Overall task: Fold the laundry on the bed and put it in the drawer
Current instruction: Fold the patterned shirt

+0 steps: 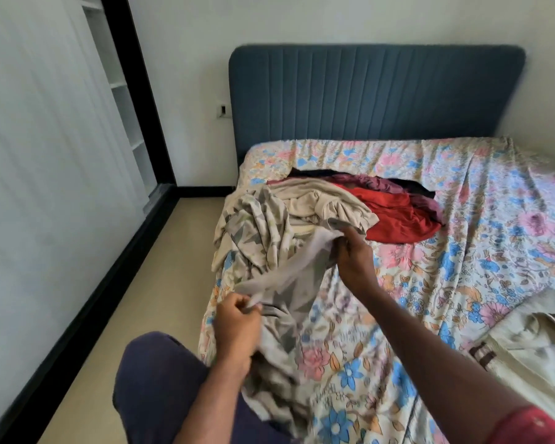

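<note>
Floral bed (pixel 462 219), left hand (pixel 236 318) and right hand (pixel 354 256) both gripping grey patterned garment (pixel 282 283), no legible writing

You get soft, even daylight; the wall (pixel 302 17) reads bright, no glare. Shadows are faint under the clothes pile (pixel 318 203). Motion blur smears the grey cloth (pixel 285 277) and your left hand (pixel 237 318). Wide-angle bending curves the headboard (pixel 375 91) and the frame edges.
</note>
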